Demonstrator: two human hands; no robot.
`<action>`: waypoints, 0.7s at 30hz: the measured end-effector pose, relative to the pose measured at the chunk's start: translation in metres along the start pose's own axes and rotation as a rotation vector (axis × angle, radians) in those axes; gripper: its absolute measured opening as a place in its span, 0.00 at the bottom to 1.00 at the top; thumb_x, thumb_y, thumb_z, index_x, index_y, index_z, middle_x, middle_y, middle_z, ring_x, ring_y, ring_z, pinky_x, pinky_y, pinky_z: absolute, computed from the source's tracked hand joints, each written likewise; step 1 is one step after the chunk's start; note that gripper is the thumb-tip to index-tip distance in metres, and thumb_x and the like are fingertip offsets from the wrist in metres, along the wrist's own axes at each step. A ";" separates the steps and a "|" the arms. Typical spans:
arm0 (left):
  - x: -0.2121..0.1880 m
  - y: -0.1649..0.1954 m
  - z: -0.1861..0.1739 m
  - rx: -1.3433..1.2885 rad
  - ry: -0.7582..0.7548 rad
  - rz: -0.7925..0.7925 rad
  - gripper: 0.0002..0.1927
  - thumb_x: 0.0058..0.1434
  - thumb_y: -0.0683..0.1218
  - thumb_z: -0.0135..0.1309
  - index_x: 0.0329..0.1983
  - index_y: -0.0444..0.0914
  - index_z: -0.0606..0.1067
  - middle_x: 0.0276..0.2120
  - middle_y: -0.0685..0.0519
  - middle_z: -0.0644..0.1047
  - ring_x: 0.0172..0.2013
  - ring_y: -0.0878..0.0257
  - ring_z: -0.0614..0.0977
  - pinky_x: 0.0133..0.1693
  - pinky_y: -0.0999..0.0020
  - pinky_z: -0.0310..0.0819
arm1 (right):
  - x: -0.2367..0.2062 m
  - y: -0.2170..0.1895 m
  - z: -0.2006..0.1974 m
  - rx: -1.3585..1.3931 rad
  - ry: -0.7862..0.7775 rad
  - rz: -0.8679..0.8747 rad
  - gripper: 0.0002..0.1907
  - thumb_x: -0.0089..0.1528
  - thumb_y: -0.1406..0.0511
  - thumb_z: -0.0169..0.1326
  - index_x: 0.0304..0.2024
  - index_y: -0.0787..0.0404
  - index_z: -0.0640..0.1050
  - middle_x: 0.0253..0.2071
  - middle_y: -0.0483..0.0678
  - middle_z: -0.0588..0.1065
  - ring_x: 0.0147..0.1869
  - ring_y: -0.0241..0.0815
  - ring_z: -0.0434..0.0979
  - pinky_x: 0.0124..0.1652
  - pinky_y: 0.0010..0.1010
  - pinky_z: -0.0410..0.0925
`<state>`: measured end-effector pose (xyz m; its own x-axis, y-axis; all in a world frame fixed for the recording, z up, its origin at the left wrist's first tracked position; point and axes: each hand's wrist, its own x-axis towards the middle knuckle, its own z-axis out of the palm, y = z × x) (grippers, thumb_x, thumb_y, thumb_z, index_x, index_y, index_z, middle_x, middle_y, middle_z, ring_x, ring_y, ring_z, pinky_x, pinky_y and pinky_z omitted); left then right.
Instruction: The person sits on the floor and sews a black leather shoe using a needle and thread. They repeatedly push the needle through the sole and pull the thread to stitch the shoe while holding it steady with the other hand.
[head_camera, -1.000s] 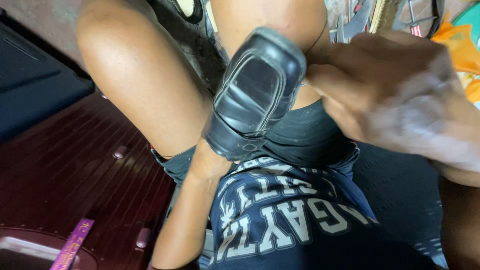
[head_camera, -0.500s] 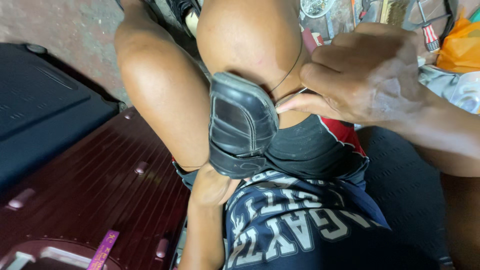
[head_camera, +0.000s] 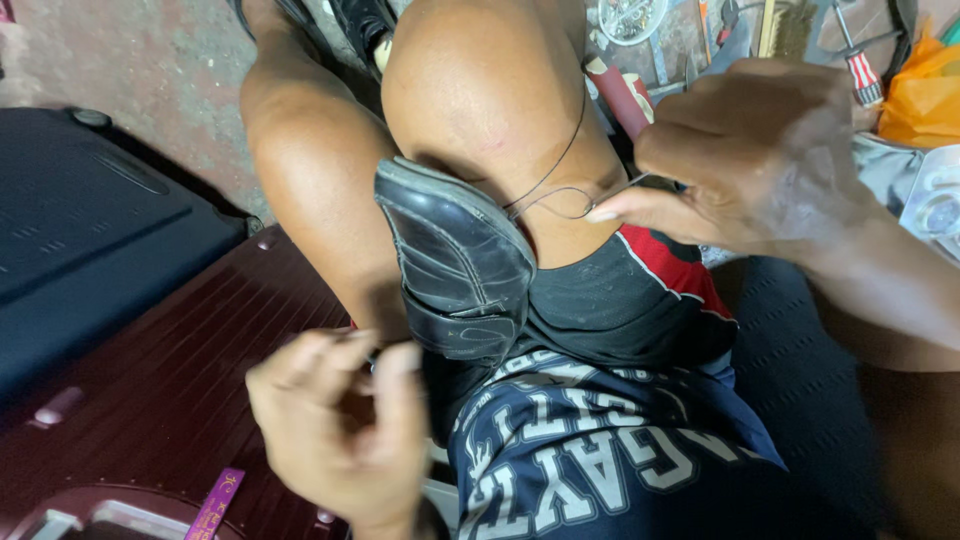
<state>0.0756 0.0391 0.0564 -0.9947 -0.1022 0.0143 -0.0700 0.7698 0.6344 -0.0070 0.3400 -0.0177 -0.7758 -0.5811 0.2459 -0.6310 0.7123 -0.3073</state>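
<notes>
Black leather shoe (head_camera: 455, 265) sits wedged between the knees at frame centre, right hand (head_camera: 750, 160) pinching a thin thread (head_camera: 545, 195) taut, left hand (head_camera: 335, 430) loosely curled, holding nothing visible, lower left.

Black shoe (head_camera: 455, 265) wedged between the knees just ahead of the left hand (head_camera: 340, 430), maroon suitcase (head_camera: 150, 400) open to its left, taut thread (head_camera: 545, 190) beside the right hand (head_camera: 750, 160), tool clutter (head_camera: 860, 70) crowding beyond it
</notes>
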 end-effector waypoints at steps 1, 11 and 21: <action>0.005 0.013 0.007 -0.032 0.004 0.150 0.14 0.62 0.42 0.67 0.48 0.36 0.78 0.45 0.48 0.72 0.40 0.61 0.78 0.39 0.71 0.75 | 0.002 -0.003 -0.002 0.007 0.014 -0.001 0.29 0.54 0.42 0.65 0.20 0.58 0.75 0.18 0.43 0.68 0.24 0.40 0.68 0.30 0.34 0.64; 0.053 0.035 0.047 0.012 -0.173 0.605 0.10 0.66 0.38 0.65 0.48 0.38 0.78 0.49 0.52 0.78 0.38 0.58 0.77 0.40 0.66 0.72 | 0.010 -0.017 -0.009 0.134 -0.040 0.000 0.22 0.52 0.47 0.66 0.26 0.57 0.79 0.21 0.42 0.69 0.26 0.41 0.71 0.31 0.35 0.65; 0.021 -0.010 0.049 -1.028 -0.157 0.068 0.12 0.76 0.40 0.54 0.58 0.37 0.67 0.38 0.48 0.74 0.35 0.63 0.77 0.44 0.69 0.77 | 0.017 -0.013 0.023 0.309 0.153 0.026 0.12 0.59 0.66 0.67 0.44 0.59 0.80 0.41 0.51 0.76 0.33 0.37 0.75 0.31 0.27 0.65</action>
<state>0.0515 0.0605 0.0122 -0.9979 0.0608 0.0208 0.0119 -0.1442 0.9895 -0.0119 0.3118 -0.0302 -0.7982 -0.4814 0.3622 -0.5979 0.5598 -0.5737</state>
